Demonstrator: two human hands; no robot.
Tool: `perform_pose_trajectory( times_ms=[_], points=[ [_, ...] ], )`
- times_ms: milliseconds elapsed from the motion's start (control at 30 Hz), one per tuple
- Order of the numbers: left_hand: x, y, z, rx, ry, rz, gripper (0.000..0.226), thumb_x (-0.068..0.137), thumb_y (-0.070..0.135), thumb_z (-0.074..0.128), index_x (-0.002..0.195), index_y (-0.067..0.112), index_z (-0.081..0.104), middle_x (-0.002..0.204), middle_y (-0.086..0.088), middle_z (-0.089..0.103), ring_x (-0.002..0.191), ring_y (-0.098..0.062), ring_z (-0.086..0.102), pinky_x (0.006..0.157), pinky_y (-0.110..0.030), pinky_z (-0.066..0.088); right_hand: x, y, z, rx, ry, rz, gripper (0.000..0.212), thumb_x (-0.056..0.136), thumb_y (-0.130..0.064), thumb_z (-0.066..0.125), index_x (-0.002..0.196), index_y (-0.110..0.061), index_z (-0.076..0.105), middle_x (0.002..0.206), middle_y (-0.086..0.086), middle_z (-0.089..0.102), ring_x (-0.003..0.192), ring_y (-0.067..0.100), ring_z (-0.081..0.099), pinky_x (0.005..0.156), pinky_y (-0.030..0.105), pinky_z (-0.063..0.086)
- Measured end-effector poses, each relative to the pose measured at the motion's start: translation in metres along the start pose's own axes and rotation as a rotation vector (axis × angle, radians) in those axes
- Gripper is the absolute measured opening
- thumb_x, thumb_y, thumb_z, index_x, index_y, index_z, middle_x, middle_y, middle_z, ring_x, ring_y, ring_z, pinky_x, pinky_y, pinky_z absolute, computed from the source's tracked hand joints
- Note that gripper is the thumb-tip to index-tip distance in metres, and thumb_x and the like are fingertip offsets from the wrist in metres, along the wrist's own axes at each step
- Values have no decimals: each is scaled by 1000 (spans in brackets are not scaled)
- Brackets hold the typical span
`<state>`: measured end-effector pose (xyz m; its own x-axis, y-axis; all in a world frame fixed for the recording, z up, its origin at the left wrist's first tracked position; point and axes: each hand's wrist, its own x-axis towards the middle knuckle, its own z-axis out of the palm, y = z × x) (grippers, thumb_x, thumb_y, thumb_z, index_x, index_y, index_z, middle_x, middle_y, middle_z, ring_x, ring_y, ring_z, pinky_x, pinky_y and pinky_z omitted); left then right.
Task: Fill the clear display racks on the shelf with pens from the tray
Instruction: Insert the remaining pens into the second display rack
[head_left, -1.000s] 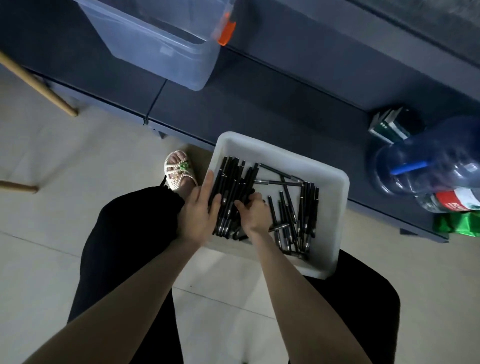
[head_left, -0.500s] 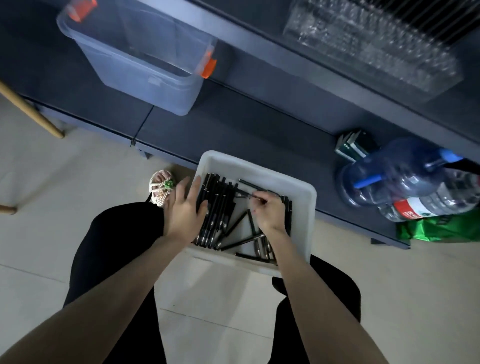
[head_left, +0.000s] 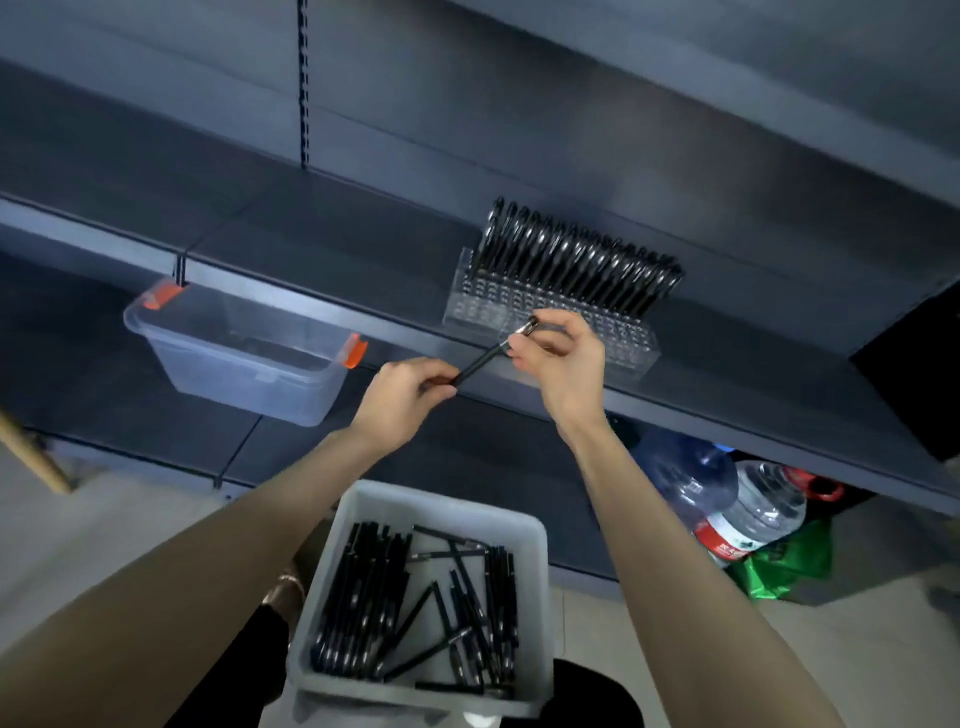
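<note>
One black pen (head_left: 485, 357) with a silver tip is held between both hands in front of the dark shelf. My left hand (head_left: 402, 397) pinches its lower end and my right hand (head_left: 563, 358) pinches its upper end. Just behind them stands the clear display rack (head_left: 618, 343) on the shelf, its back row filled with several black pens (head_left: 571, 260) and its front rows bare. The white tray (head_left: 535, 561) rests on my lap below, holding several loose black pens (head_left: 421, 608).
A clear plastic bin (head_left: 244, 358) with orange clips sits on the lower shelf at left. Large water bottles (head_left: 727, 493) and a green bag (head_left: 784, 566) are under the shelf at right. A wooden pole (head_left: 31, 457) leans at far left.
Both hands have left the tray and risen to the shelf with one pen between them. The view has tilted up, so the rack is now visible.
</note>
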<state>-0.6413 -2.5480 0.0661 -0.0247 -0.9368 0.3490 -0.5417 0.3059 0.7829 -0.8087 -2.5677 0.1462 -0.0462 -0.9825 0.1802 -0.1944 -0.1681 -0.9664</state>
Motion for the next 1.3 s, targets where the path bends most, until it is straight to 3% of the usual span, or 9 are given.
perform_pose_trajectory(
  times_ms=[100,167,333,500,667,800,900,1067,1300],
  points=[
    [28,26,-6,-66,42,0,15,84,7,67,98,7,71,89,1,68,78,-5,59,77,-9,43,20,-24,-1,-43,35,-105,32,80,1,71,102,-17,55,75,4,67,77,27,67,75,37,58],
    [46,35,-9,-98,48,-26,18,84,9,67,102,8,70,92,0,69,80,-6,59,78,-6,43,34,-34,0,-95,69,-156,33,81,-4,71,105,-21,56,76,0,67,79,24,68,78,39,58],
    [88,18,-11,-36,47,-92,53,80,17,73,129,14,53,121,-5,57,108,-16,55,98,-32,45,70,-47,6,-234,152,-306,35,83,-3,68,113,-15,56,76,-3,62,67,9,60,70,16,51],
    [117,-15,-9,83,-1,-191,75,80,26,73,142,14,34,139,-7,38,128,-25,39,106,-35,35,105,-42,19,-332,196,-349,30,86,-6,67,113,-14,57,79,-3,59,69,11,59,71,19,48],
    [131,-39,0,-20,-49,-176,70,78,21,75,139,19,41,136,-5,47,115,-21,53,98,-41,46,128,-32,29,-367,211,-373,29,86,-8,67,112,-10,56,77,-6,58,71,11,59,74,24,50],
    [134,-48,6,-105,-11,-158,63,79,18,74,135,22,47,119,-4,61,96,-18,63,95,-35,49,135,-16,36,-421,180,-370,29,85,-9,67,112,-8,55,80,-1,60,73,14,61,76,31,52],
    [132,-50,8,-104,15,-133,60,80,18,73,135,23,48,110,2,62,90,-13,62,91,-23,48,138,-5,41,-528,141,-380,32,85,-10,68,114,-8,56,83,4,65,75,19,64,78,40,54],
    [130,-50,10,-87,45,-110,59,81,20,72,135,23,48,101,10,57,87,-9,61,84,-15,44,143,-2,42,-605,109,-359,34,86,-11,67,118,-8,54,86,5,66,79,22,64,80,42,53],
    [130,-49,11,-50,39,-120,60,81,19,72,135,23,48,103,4,62,87,-10,61,88,-20,47,140,2,46,-694,25,-318,34,89,-11,63,121,-9,50,90,7,68,83,23,64,82,41,52]
  ],
)
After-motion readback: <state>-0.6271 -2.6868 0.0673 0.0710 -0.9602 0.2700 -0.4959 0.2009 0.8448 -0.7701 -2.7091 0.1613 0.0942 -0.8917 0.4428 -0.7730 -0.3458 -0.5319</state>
